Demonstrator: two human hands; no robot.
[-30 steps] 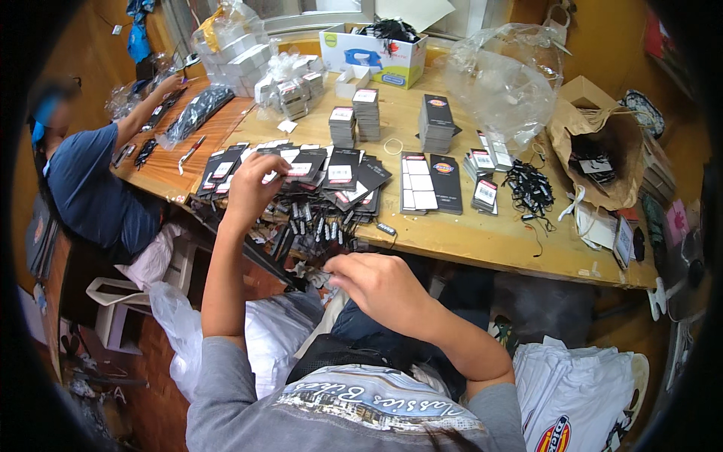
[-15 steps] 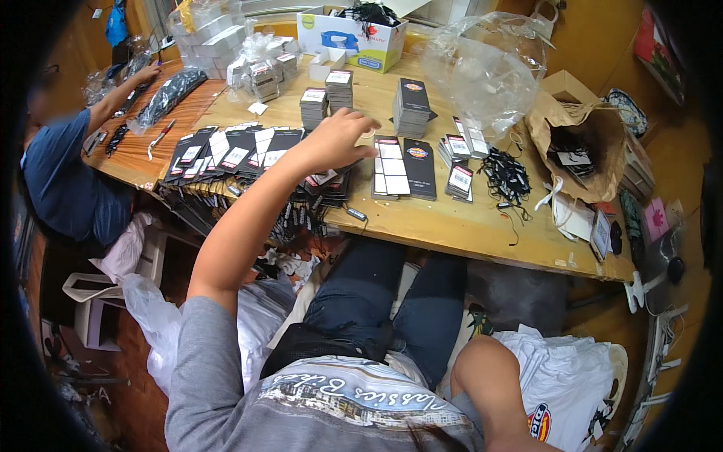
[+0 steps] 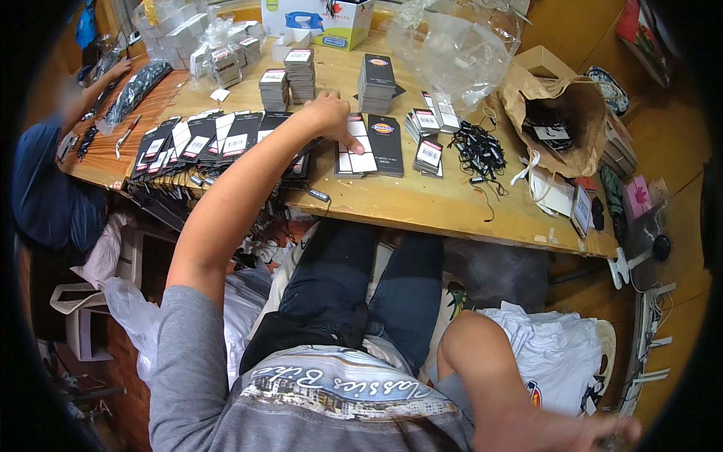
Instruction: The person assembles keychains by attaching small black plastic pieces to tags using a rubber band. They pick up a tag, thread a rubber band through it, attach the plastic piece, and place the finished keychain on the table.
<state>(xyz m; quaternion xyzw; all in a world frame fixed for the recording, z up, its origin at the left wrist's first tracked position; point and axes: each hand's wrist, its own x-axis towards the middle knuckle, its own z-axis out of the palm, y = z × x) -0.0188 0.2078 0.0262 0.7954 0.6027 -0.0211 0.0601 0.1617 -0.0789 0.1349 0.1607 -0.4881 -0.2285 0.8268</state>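
My left hand [image 3: 335, 124] is over the labels [image 3: 364, 163] mid-worktop [image 3: 429, 197], can't tell if it's gripping. Right hand [image 3: 602, 432] is blurred, can't tell either. Tags [image 3: 236, 143] fanned left, probably for easy grabbing.

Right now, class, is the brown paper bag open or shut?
Open: the brown paper bag has a gaping mouth, with dark contents visible inside.

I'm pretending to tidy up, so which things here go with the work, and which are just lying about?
Probably for the work:
white-panelled cards, by the left hand
fanned black tags
stacked tags
black strings

Probably just lying about:
pen
clear plastic bag
pink card
white shirts
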